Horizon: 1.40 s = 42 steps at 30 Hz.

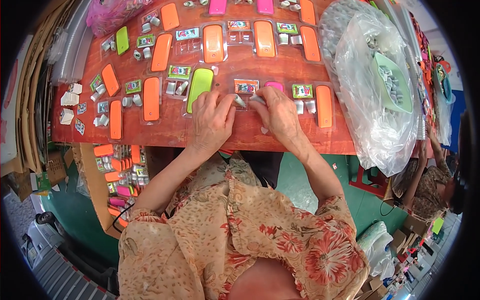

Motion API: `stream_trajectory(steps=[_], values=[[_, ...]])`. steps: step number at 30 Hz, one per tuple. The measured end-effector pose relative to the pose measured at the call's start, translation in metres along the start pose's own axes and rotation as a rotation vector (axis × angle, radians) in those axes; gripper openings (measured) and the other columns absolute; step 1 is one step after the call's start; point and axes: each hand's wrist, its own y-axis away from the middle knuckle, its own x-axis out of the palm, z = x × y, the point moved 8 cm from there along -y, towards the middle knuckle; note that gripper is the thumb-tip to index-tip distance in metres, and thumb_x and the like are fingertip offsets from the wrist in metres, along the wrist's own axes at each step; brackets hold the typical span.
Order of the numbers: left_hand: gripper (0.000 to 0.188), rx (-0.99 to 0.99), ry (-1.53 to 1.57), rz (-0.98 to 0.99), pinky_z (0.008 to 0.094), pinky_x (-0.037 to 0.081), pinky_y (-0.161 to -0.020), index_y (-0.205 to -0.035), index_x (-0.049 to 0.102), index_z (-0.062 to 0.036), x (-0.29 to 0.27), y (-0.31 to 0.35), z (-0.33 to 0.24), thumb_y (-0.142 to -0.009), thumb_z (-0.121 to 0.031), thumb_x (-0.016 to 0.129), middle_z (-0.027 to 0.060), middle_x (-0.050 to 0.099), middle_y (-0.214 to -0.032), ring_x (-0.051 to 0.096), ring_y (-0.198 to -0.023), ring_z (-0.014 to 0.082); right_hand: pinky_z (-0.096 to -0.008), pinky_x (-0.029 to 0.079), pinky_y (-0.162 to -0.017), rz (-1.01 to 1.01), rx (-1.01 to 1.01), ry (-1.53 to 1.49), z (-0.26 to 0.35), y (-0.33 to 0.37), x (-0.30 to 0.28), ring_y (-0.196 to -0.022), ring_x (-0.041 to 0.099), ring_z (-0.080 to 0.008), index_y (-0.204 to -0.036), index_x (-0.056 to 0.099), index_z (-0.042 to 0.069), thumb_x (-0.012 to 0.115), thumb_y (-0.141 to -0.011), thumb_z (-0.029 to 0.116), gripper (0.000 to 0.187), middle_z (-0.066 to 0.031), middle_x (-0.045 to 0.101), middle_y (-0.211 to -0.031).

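Note:
My left hand rests on the red-brown table and pinches a small silver piece at its fingertips. My right hand holds another small silver piece just beside it. Both hands sit over a clear plastic tray with a small printed card, next to a pink oval part. A lime green oval part lies in a tray just left of my left hand.
Many clear trays with orange oval parts and silver pieces cover the table. A clear bag holding a green scoop dish of silver pieces stands at right. A cardboard box of filled trays sits below left. Another person sits at right.

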Motion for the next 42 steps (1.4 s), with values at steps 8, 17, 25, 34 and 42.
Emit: stream_trajectory(steps=[8,17,25,34,42], values=[[0.024,-0.002,-0.038,0.039,0.0382,0.034,-0.072,-0.089,0.054,-0.0049,0.006,0.005,0.004,-0.066,-0.009,0.059,0.0119,0.046,-0.091,0.044,-0.087,0.0274,-0.0376,0.043,-0.052,-0.08,0.142,0.211,-0.014,0.008,0.007,-0.064,0.053,-0.0303,-0.077,0.048,0.002,0.055,-0.072,0.009,0.011,-0.014,0.05,-0.07],[0.023,0.026,-0.061,0.103,0.0375,0.035,-0.071,-0.09,0.055,-0.0045,0.009,0.008,-0.001,-0.068,-0.01,0.058,0.0116,0.045,-0.088,0.043,-0.088,0.0273,-0.0364,0.043,-0.051,0.008,0.162,0.168,-0.008,0.006,-0.01,-0.062,0.055,-0.0302,-0.082,0.052,0.005,0.055,-0.074,0.009,0.01,-0.0132,0.055,-0.075],[0.026,0.072,-0.074,0.07,0.0378,0.033,-0.072,-0.09,0.055,-0.0042,0.007,0.008,-0.006,-0.066,-0.013,0.06,0.0113,0.044,-0.087,0.042,-0.088,0.0277,-0.0368,0.043,-0.05,-0.006,0.243,0.032,-0.021,0.01,0.0,-0.061,0.056,-0.0308,-0.083,0.052,0.002,0.054,-0.073,0.007,0.012,-0.0142,0.056,-0.07],[0.026,0.07,-0.077,0.075,0.0385,0.032,-0.073,-0.089,0.055,-0.0026,0.007,0.007,-0.007,-0.065,-0.012,0.06,0.011,0.045,-0.085,0.042,-0.089,0.0279,-0.0362,0.044,-0.046,-0.01,0.142,0.328,-0.013,0.018,0.012,-0.056,0.054,-0.0293,-0.073,0.046,0.003,0.051,-0.074,0.008,0.007,-0.0127,0.051,-0.067],[0.025,0.033,-0.043,0.075,0.0386,0.032,-0.076,-0.089,0.057,-0.0056,0.008,0.009,-0.003,-0.066,-0.013,0.062,0.0101,0.047,-0.087,0.043,-0.091,0.0273,-0.0358,0.044,-0.054,0.066,0.006,0.149,0.015,-0.007,0.017,-0.066,0.055,-0.0284,-0.093,0.053,0.005,0.058,-0.071,0.012,0.024,-0.0122,0.053,-0.072]])
